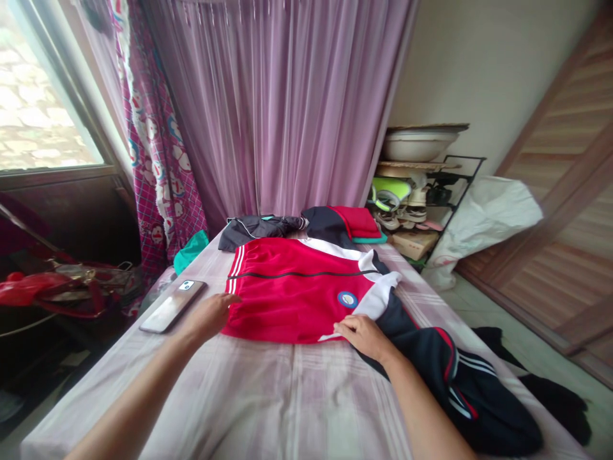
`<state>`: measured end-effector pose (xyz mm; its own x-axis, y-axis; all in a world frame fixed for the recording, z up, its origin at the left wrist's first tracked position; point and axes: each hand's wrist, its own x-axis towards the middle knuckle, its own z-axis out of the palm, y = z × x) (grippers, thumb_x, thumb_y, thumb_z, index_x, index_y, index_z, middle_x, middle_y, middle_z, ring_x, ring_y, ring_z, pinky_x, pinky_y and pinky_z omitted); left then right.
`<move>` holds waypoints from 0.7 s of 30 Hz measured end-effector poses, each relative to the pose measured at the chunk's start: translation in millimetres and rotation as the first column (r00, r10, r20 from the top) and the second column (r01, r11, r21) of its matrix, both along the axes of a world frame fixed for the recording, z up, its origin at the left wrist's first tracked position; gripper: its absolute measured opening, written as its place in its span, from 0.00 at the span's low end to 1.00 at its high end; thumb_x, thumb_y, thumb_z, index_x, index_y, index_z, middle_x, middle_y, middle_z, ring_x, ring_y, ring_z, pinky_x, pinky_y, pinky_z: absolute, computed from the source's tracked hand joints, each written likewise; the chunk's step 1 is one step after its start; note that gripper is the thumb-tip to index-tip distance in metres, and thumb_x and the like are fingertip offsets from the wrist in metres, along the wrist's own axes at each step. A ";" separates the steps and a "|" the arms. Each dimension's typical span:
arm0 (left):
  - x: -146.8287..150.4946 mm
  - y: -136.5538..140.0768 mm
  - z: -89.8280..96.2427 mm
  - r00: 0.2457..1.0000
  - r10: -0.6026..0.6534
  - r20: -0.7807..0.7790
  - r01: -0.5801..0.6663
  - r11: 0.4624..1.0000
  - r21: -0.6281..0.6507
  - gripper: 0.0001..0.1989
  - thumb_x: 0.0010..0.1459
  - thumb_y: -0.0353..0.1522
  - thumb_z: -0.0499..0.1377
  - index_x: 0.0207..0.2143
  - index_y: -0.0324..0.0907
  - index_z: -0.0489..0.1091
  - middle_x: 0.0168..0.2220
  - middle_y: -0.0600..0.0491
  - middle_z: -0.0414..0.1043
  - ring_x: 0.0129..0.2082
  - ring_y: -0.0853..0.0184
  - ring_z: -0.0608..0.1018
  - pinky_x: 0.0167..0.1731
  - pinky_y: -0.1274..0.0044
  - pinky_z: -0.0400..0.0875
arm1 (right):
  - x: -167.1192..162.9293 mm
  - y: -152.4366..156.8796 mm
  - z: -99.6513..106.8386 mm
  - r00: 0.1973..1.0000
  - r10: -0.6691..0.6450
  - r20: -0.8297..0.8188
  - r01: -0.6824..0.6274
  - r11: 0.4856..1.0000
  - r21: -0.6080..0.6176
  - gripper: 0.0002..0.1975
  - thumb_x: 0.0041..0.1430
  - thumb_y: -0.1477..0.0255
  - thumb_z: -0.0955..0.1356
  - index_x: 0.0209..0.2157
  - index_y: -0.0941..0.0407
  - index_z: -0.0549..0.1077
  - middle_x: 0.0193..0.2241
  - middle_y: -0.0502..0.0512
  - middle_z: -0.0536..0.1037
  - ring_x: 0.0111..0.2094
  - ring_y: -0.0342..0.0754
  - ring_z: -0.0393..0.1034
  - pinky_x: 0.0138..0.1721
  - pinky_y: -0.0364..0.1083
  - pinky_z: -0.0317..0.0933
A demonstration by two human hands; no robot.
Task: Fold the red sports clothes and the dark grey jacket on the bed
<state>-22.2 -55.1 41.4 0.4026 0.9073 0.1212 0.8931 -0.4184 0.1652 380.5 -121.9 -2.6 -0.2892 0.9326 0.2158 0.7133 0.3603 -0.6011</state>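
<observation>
A red, white and dark navy track jacket (278,306) lies front up on the bed, its hem to the left and collar to the right. It has a black front zipper, white stripes on the hem and a round blue-and-white badge. My left hand (220,313) is closed on the hem's near corner, fingertips partly hidden. At the jacket's near side, by the white shoulder panel, my right hand (363,335) pinches the cloth. One dark sleeve (493,396) with white stripes stretches toward the bed's near right; the far sleeve is mostly hidden.
A phone (173,306) lies left of my left hand. Along the far end are a dark garment (261,230) and folded red-and-navy clothing (354,222). Purple curtains (287,108) hang behind. A shoe rack (460,191) and white sack (488,217) stand right of the bed (268,409).
</observation>
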 end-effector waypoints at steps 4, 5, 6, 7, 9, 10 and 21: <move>42.3 15.5 -22.3 0.990 -0.077 0.118 0.065 0.993 0.099 0.27 0.57 0.22 0.44 0.53 0.43 0.73 0.54 0.47 0.76 0.53 0.63 0.77 0.54 0.70 0.71 | -1.1 1.6 -3.9 0.998 -0.036 -0.042 0.035 0.999 -0.014 0.23 0.64 0.61 0.61 0.22 0.55 0.78 0.22 0.54 0.80 0.26 0.48 0.72 0.32 0.45 0.60; 49.9 17.2 -29.3 0.988 -0.086 0.129 0.073 0.992 0.104 0.25 0.59 0.23 0.44 0.52 0.42 0.73 0.53 0.47 0.76 0.53 0.63 0.77 0.54 0.69 0.71 | -1.6 1.6 -4.1 0.998 -0.043 -0.056 0.042 0.999 -0.021 0.23 0.64 0.61 0.61 0.23 0.55 0.79 0.23 0.55 0.81 0.27 0.49 0.73 0.33 0.46 0.60; 55.6 17.7 -36.1 0.986 -0.094 0.137 0.079 0.990 0.113 0.23 0.61 0.26 0.44 0.51 0.42 0.74 0.53 0.46 0.77 0.53 0.61 0.77 0.54 0.67 0.71 | -2.3 1.4 -4.0 0.996 -0.053 -0.075 0.051 0.998 -0.029 0.22 0.64 0.61 0.61 0.24 0.55 0.79 0.25 0.55 0.82 0.29 0.49 0.74 0.34 0.46 0.61; 59.2 17.1 -42.4 0.984 -0.101 0.143 0.083 0.988 0.128 0.21 0.63 0.28 0.45 0.50 0.42 0.74 0.52 0.46 0.77 0.52 0.60 0.77 0.54 0.65 0.70 | -2.9 1.2 -3.7 0.993 -0.064 -0.096 0.061 0.997 -0.037 0.21 0.63 0.61 0.61 0.24 0.54 0.80 0.26 0.56 0.82 0.30 0.50 0.75 0.35 0.46 0.62; 61.8 13.9 -52.6 0.981 -0.116 0.153 0.090 0.982 0.169 0.20 0.66 0.33 0.45 0.49 0.42 0.75 0.51 0.45 0.77 0.52 0.59 0.77 0.55 0.63 0.69 | -4.3 0.6 -2.9 0.989 -0.081 -0.127 0.075 0.996 -0.051 0.20 0.63 0.61 0.62 0.25 0.54 0.80 0.28 0.56 0.83 0.31 0.51 0.76 0.37 0.47 0.64; 61.5 12.0 -56.3 0.981 -0.118 0.156 0.088 0.978 0.189 0.20 0.67 0.35 0.45 0.50 0.43 0.74 0.51 0.45 0.77 0.53 0.59 0.77 0.55 0.62 0.68 | -4.9 0.3 -2.5 0.987 -0.086 -0.136 0.079 0.995 -0.055 0.20 0.63 0.61 0.62 0.25 0.54 0.80 0.29 0.57 0.83 0.32 0.51 0.77 0.37 0.47 0.64; 58.1 9.9 -69.2 0.991 -0.046 0.126 0.019 0.977 0.213 0.22 0.68 0.44 0.46 0.54 0.45 0.71 0.55 0.47 0.74 0.57 0.59 0.74 0.60 0.60 0.63 | -5.7 0.2 -4.9 0.986 -0.095 -0.136 0.090 0.995 -0.045 0.20 0.63 0.63 0.62 0.25 0.54 0.80 0.28 0.56 0.83 0.32 0.51 0.77 0.38 0.47 0.64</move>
